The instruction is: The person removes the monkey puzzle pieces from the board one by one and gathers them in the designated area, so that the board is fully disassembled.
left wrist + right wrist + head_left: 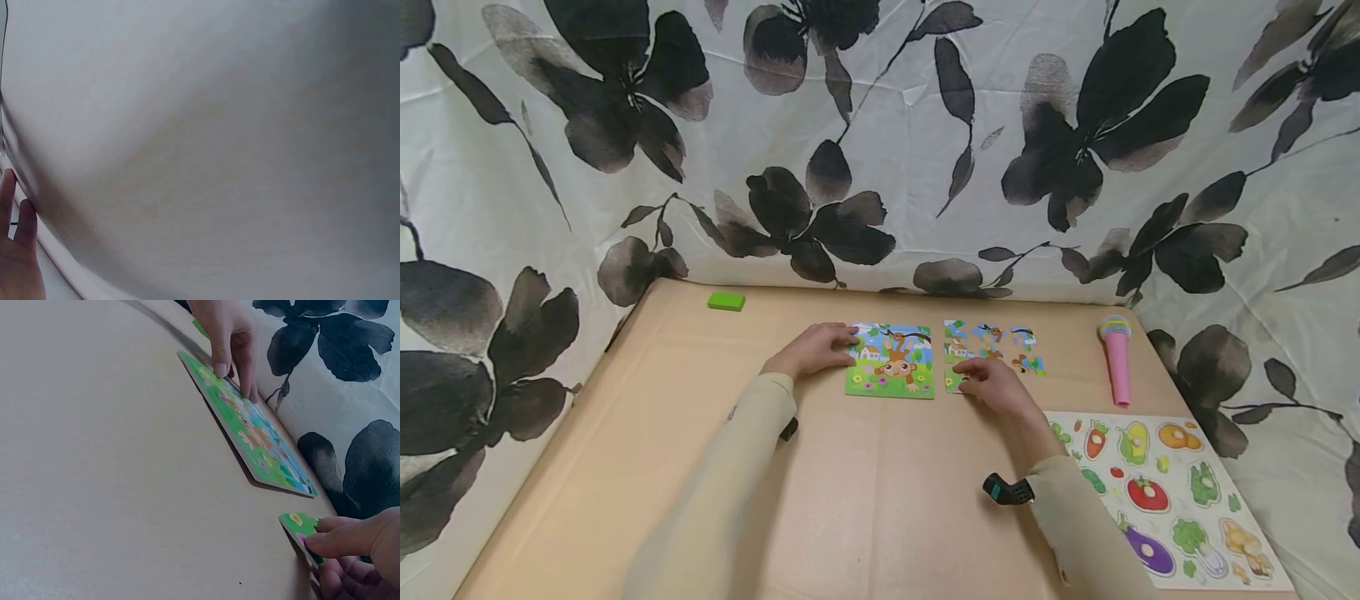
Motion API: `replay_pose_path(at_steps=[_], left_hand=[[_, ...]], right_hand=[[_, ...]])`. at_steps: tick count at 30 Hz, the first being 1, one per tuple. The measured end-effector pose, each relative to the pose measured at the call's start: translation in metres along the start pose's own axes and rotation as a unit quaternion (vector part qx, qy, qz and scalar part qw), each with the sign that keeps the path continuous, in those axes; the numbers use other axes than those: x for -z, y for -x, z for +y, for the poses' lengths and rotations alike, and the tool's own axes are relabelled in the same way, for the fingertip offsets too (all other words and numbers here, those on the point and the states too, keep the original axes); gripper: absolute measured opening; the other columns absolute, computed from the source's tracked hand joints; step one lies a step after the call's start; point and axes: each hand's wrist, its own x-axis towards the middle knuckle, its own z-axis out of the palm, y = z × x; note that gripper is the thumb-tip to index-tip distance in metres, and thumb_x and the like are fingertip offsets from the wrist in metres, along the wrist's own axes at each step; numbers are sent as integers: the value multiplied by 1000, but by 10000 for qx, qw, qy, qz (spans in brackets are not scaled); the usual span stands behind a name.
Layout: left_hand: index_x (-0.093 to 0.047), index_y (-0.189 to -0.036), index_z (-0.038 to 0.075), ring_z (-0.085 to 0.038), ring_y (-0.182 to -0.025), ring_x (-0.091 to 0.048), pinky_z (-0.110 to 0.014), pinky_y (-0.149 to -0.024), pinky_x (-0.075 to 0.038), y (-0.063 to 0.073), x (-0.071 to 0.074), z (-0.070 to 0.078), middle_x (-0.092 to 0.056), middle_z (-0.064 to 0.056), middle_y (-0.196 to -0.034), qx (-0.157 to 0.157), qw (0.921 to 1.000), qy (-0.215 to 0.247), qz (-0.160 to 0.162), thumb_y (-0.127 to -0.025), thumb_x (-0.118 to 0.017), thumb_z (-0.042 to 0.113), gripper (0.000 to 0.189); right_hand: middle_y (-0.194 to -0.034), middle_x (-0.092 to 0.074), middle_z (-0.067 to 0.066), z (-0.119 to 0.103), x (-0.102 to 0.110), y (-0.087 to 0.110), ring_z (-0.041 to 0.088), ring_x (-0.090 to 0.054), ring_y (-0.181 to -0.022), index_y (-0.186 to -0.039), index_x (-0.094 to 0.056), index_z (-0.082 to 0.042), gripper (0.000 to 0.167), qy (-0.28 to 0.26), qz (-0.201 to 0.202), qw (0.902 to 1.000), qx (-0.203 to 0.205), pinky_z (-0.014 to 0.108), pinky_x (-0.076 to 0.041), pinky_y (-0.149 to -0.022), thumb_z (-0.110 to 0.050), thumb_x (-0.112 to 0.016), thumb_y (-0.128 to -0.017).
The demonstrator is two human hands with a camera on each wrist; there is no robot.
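A square monkey picture puzzle (891, 382) lies flat at the table's far middle. My left hand (808, 350) rests at its left side; in the right wrist view the thumb and fingertips of that left hand (232, 337) touch the picture. To the right are several loose puzzle pieces (988, 333) of a similar picture, grouped with gaps between them. My right hand (996, 385) is at their lower left. Its thumb and fingers pinch a green puzzle piece with a yellow flower (296, 520); the fingers hide part of it.
A pink toy microphone (1117, 362) lies right of the pieces. The vegetable picture board (1180, 467) covers the table's right front, partly under my right sleeve. A green block (726, 301) sits at the back left. Floral cloth (917, 167) hangs behind the table (850, 500).
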Motion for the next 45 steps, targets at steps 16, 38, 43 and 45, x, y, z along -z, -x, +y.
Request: replay_pose_path(at_steps=[16, 38, 43, 45], left_hand=[[-64, -129, 5, -30, -141, -35, -43, -118, -25, -1, 0, -1, -48, -8, -147, 63, 10000, 19, -29, -88, -74, 25, 47], [-63, -130, 4, -31, -141, -35, -44, -118, -25, 1, 1, 1, -48, -8, -148, 80, 10000, 25, -12, -89, -73, 24, 47], [-63, -130, 4, -30, -141, -35, -43, -118, -26, 0, 1, 1, -48, -8, -147, 70, 10000, 11, -17, -88, -74, 24, 48], [-63, -130, 4, -29, -141, -36, -43, -118, -25, 0, 1, 1, -48, -7, -147, 77, 10000, 24, -21, -88, -74, 24, 47]], right_hand=[[-95, -64, 9, 4, -5, -3, 18, -49, -75, -113, -70, -1, 26, 402, 310, 9985, 184, 30, -43, -63, -4, -70, -87], [-130, -57, 12, -44, -27, -13, 27, -61, -109, -129, -62, -7, 33, -276, 108, 9994, 156, 37, -53, -79, -21, -59, -99], [-124, -63, 8, -60, -44, -23, 23, -62, -108, -129, -62, -7, 33, -588, -167, 9978, 253, 39, -51, -87, -20, -61, -98], [-121, -64, 7, -62, -50, -27, 23, -63, -105, -128, -63, -7, 33, -748, -195, 9968, 212, 38, -53, -85, -20, -61, -98]])
